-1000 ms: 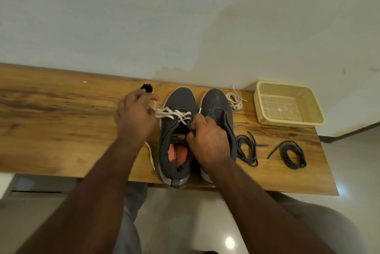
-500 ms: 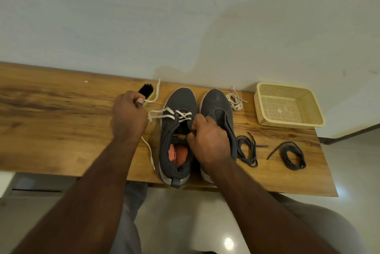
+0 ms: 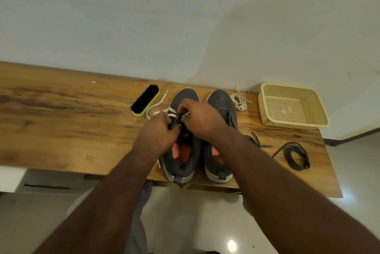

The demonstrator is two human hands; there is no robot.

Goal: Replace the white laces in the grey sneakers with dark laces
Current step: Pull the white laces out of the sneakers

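Two grey sneakers stand side by side on the wooden table, toes toward the wall. The left sneaker point(image 3: 181, 161) still carries a white lace point(image 3: 157, 105) whose loose end trails left toward the brush. My left hand point(image 3: 159, 136) grips the grey upper of that sneaker beside the eyelets. My right hand point(image 3: 198, 119) pinches the white lace at the eyelets. The right sneaker point(image 3: 221, 101) has no lace. A removed white lace point(image 3: 238, 101) lies bundled by its toe. One dark lace point(image 3: 296, 156) is coiled at the right; another dark lace point(image 3: 256, 140) shows partly behind my right forearm.
A black-bristled shoe brush point(image 3: 145, 100) lies left of the sneakers. A cream plastic basket point(image 3: 265, 105) sits at the table's back right. The table point(image 3: 61, 126) ends just in front of the sneakers' heels, with a tiled floor below.
My left hand let go of the pulled lace end and came back right to the left sneaker. My right hand moved forward from the tongue to the lace at the eyelets.
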